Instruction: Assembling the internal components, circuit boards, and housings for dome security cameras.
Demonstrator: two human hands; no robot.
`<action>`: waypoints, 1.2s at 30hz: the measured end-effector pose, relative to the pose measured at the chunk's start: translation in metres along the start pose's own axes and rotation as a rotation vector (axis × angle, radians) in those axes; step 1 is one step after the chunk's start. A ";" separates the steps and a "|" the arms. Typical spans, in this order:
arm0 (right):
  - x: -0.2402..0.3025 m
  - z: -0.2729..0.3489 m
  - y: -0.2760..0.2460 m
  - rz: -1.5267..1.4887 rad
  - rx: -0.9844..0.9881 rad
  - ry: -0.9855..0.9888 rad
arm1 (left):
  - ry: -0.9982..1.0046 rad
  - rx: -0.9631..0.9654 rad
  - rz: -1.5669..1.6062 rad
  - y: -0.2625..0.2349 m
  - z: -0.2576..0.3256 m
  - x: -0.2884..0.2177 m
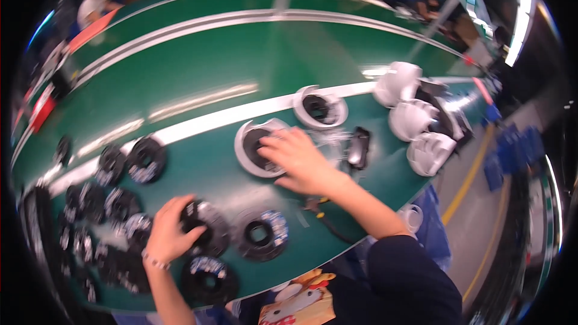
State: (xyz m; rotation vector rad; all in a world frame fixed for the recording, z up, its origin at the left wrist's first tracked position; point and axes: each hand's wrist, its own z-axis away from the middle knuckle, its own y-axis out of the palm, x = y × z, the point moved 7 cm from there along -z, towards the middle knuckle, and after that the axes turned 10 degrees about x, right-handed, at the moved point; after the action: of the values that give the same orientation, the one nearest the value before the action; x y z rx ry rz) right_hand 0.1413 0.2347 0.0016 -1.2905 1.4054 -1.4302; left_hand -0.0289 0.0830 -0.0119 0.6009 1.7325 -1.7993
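Note:
My left hand (170, 232) grips a black ring-shaped part (206, 226) lying on the green table (198, 72). My right hand (299, 159) rests with spread fingers on a white round housing with a black centre (251, 144). A second white housing (320, 107) lies just beyond it. Another black ring (261, 234) sits between my forearms, and one more (209, 278) lies near the table's front edge.
Several black rings (114, 204) crowd the table's left side. White dome covers (415, 117) are stacked at the right end. A small black part (359, 147) and a tool with a yellow handle (319, 207) lie near my right arm. Other people sit beyond the far edge.

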 end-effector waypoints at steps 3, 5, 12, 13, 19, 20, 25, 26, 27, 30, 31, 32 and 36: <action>-0.007 0.025 -0.033 0.047 -0.142 0.039 | -0.073 -0.082 0.000 0.000 0.010 0.019; -0.024 0.057 -0.069 0.134 -0.389 0.169 | -0.080 -0.087 0.004 0.001 0.013 0.022; -0.085 0.257 -0.129 0.489 -1.026 0.992 | -0.145 -0.179 0.334 -0.012 0.016 0.057; -0.094 0.283 -0.127 0.469 -1.067 1.098 | -0.145 -0.276 0.403 -0.014 0.017 0.064; -0.128 0.330 -0.085 0.467 -0.847 1.297 | -0.043 -0.420 0.672 -0.024 0.016 0.078; -0.135 0.336 -0.077 0.466 -0.848 1.298 | -0.031 -0.423 0.673 -0.025 0.015 0.074; -0.146 0.341 -0.069 0.333 -0.918 1.133 | -0.025 -0.436 0.728 -0.025 0.020 0.073; -0.143 0.342 -0.074 0.328 -0.984 1.150 | -0.024 -0.446 0.737 -0.025 0.020 0.073; -0.135 0.339 -0.083 0.392 -1.002 1.144 | -0.030 -0.476 0.733 -0.024 0.020 0.075; -0.091 0.303 -0.110 0.564 -0.945 1.063 | -0.029 -0.505 0.771 -0.023 0.019 0.071; -0.076 0.286 -0.116 0.554 -0.867 1.065 | -0.011 -0.450 0.802 -0.022 0.017 0.073; -0.060 0.267 -0.119 0.544 -0.790 1.066 | -0.016 -0.449 0.799 -0.023 0.019 0.075; -0.036 0.213 -0.070 0.251 -0.417 1.049 | -0.018 -0.527 0.888 -0.023 0.025 0.081</action>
State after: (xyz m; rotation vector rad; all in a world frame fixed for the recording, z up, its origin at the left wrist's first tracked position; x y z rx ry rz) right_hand 0.3641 0.2272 0.0424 -0.4786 2.5412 -1.7668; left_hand -0.1028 0.0512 -0.0479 0.9134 1.4746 -0.7051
